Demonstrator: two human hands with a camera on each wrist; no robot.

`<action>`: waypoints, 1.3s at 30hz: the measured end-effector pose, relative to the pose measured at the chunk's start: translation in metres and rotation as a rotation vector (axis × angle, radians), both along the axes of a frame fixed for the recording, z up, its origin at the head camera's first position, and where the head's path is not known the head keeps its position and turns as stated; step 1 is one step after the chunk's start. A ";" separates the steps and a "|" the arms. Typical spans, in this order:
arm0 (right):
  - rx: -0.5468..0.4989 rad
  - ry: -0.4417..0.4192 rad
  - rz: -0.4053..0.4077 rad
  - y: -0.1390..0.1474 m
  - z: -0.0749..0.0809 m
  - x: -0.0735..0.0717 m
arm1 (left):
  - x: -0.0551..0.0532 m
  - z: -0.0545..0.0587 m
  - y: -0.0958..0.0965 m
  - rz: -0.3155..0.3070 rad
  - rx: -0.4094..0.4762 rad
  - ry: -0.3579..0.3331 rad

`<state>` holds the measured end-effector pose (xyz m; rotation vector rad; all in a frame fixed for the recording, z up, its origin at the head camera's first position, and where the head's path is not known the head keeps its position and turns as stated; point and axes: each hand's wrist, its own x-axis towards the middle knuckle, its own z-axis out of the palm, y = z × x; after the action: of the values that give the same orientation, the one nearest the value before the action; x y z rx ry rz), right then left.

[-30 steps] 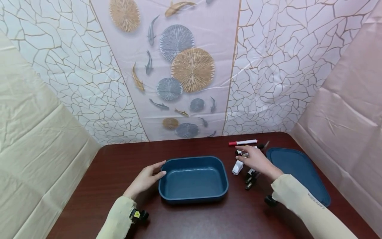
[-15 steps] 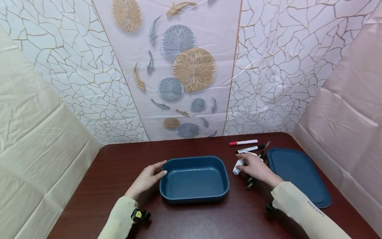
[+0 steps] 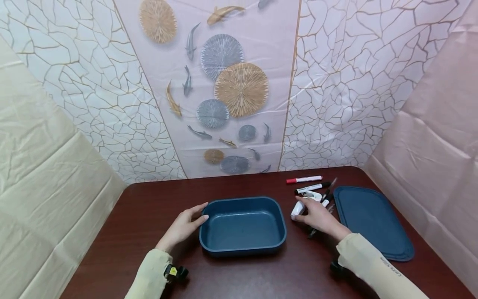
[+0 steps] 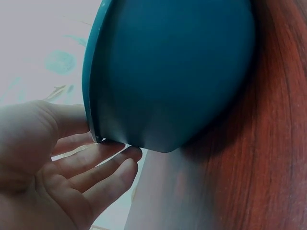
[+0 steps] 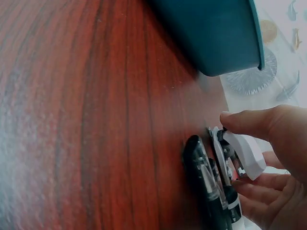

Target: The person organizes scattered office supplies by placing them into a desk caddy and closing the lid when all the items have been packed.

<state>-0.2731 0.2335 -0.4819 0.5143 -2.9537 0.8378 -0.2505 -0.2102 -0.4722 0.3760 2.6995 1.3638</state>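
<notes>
Patterned cloth (image 3: 325, 95) backs a dark reddish bench (image 3: 261, 274), where one blue container (image 3: 242, 251) stands in the middle, probably set there to be within reach of both hands. At its left end the left hand (image 3: 182, 227) holds the rim, thumb over the edge and the other fingers slightly parted outside, presumably to steady it. To the container's right, the right hand (image 3: 320, 216) pinches one white stapler (image 5: 247, 155) between thumb and fingers, seemingly taking it across its length for a secure hold. Counted around it: one red-capped marker (image 3: 304, 179), one black-capped marker (image 3: 313, 187) and one white rounded item (image 3: 315, 195). Several dark pens (image 5: 197, 165) lie partly hidden, so their number cannot be told. One blue lid (image 3: 373, 224) lies flat farther right, perhaps kept aside so that the container is uncovered.
</notes>
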 end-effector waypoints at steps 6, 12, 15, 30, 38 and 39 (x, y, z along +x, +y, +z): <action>0.008 -0.010 -0.025 -0.003 -0.002 -0.001 | 0.000 -0.003 -0.002 0.011 0.012 0.013; 0.006 -0.012 -0.026 -0.005 -0.002 -0.001 | 0.001 -0.004 -0.004 0.002 0.020 0.033; 0.008 -0.014 -0.025 -0.006 -0.001 -0.001 | 0.000 -0.004 -0.005 -0.001 0.021 0.039; -0.002 -0.074 -0.032 -0.006 0.001 -0.003 | 0.001 -0.007 -0.004 -0.002 0.013 0.039; 0.020 -0.087 -0.032 -0.007 0.016 -0.009 | 0.001 -0.005 -0.005 -0.016 0.008 0.047; 0.021 -0.088 -0.033 -0.007 0.020 -0.010 | 0.001 -0.005 -0.005 -0.016 0.008 0.046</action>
<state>-0.2836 0.2263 -0.4624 0.4388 -3.0441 0.8491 -0.2498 -0.2148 -0.4768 0.4341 2.7226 1.3790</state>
